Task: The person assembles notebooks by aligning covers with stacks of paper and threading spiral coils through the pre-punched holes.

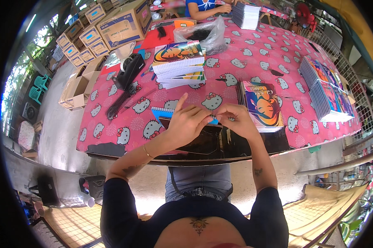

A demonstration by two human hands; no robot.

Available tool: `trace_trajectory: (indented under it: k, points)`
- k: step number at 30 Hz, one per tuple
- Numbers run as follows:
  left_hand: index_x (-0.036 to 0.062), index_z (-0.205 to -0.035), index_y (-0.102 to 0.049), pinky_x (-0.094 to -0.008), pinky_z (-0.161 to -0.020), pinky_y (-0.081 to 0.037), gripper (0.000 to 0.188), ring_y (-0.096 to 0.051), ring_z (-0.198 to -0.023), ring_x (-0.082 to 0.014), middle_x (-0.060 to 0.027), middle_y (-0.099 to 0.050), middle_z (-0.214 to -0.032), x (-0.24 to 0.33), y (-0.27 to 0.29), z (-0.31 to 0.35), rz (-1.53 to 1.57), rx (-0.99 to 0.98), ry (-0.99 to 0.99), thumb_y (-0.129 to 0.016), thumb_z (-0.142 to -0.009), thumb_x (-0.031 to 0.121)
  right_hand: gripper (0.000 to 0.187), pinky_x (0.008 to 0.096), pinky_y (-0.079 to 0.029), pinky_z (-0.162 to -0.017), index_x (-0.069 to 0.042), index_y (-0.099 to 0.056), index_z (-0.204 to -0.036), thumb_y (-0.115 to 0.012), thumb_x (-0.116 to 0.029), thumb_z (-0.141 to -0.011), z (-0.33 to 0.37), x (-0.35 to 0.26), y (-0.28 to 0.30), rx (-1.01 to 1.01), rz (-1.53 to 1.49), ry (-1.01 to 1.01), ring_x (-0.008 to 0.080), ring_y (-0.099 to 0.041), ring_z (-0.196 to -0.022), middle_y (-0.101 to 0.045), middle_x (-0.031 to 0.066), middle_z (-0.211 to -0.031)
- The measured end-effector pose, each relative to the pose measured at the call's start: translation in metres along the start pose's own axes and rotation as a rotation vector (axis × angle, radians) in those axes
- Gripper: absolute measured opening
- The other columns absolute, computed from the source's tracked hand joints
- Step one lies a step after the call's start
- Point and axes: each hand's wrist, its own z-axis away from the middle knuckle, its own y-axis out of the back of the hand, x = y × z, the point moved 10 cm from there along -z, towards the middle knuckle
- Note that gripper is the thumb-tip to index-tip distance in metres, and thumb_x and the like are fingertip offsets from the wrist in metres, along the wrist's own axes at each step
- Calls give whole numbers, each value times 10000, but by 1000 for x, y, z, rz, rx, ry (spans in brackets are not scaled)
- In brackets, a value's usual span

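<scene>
A spiral notebook with a blue cover (156, 115) lies at the table's near edge, its row of binding holes turned away from me. My left hand (189, 123) rests over it, index finger pointing up, thumb and other fingers closed on its bound edge. At the right end of that edge, my right hand (236, 118) pinches close to the left fingertips, at the end of the thin binding wire. The wire's tip is mostly hidden by my fingers. Just right of my right hand, a stack of spiral notebooks (263, 105) has a colourful cartoon cover on top.
Loose black wire coils (119, 103) lie left, beside a black tape dispenser (129, 71). A notebook stack (178, 64) stands ahead; more notebooks (325, 93) lie far right. Behind are a clear plastic bag (213, 39) and another person's hand (224, 8). Cartons (124, 25) rise at left.
</scene>
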Motion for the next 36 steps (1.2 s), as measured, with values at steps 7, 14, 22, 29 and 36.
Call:
trace_trajectory:
  k: [7,14,22,29,36]
  points:
    - [39,-1075,-689,-455,-794,-498,205,-655,-851,-300,-119,-692,-920,10,36,-14,188,-34,-60,-689,-872,67,167,339,-527,-644,-27,-686,-1041,-733,-109,-904,12,-30,-6,274,-172,105,132,-666,-778,-687,112,-879]
    - [-15,-1157,-695,-381,-840,-563,262,-713,-1020,-297,-188,-726,-1098,-115,77,-102,206,177,106,-670,-947,140,326,311,-569,-800,20,-678,-1226,-635,27,-903,70,-86,81,558,484,67,221,-731,-928,-740,178,-1087]
    - [29,-1154,-678,-436,-765,-575,244,-704,-970,-349,-195,-703,-1118,-198,14,-72,-253,142,-54,-659,-934,132,412,488,-408,-1086,-138,-691,-1270,-730,-262,-879,109,-3,100,308,1161,1,326,-559,-1285,-625,99,-1345]
    - [21,-1040,-641,-463,-795,-514,157,-671,-909,-343,-160,-691,-969,-200,44,-66,-388,179,-46,-647,-888,57,538,508,-368,-1103,-126,-674,-1287,-747,-441,-857,107,9,103,278,1118,-38,335,-528,-1312,-592,106,-1389]
    - [21,-1084,-643,-424,-785,-405,184,-597,-866,-312,-124,-615,-912,-21,101,-85,-204,286,-273,-606,-905,42,759,407,-399,-1110,19,-434,-1471,-820,-95,-827,71,-37,49,527,160,122,301,-501,-1343,-477,186,-1485]
